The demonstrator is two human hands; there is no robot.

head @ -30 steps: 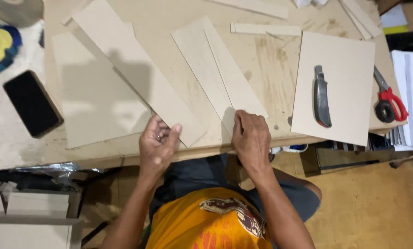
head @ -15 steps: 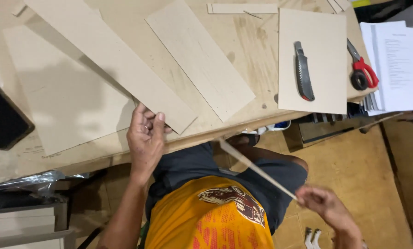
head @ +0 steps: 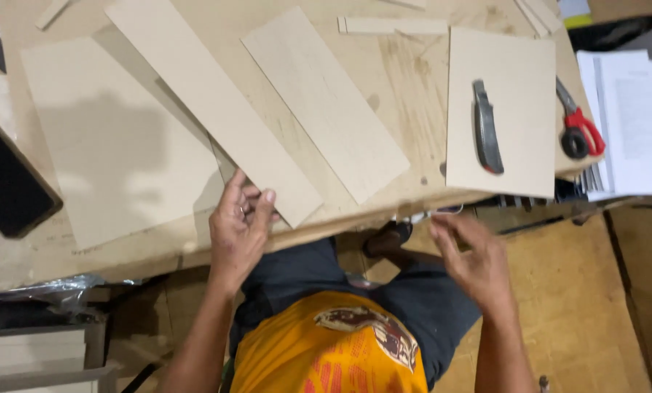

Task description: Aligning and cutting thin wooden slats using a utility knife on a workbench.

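My left hand (head: 238, 222) rests at the near table edge, its fingers on the lower end of a long pale wood strip (head: 209, 109) that lies diagonally. A second, wider pale board (head: 324, 102) lies beside that strip. My right hand (head: 475, 258) hovers below the table edge over my lap, fingers apart and holding nothing. A square board (head: 500, 109) lies at the right with a grey utility knife (head: 486, 127) on it.
Red-handled scissors (head: 577, 127) lie at the right edge beside a stack of white papers (head: 635, 124). A large flat sheet (head: 115, 145) covers the left of the wooden table (head: 413, 87). A black phone (head: 9, 178) sits far left. Thin offcuts lie along the far edge.
My right hand held a thin wood sliver low at the right half a second ago; now it is empty and has risen toward the table edge. The left hand stays on the strip.
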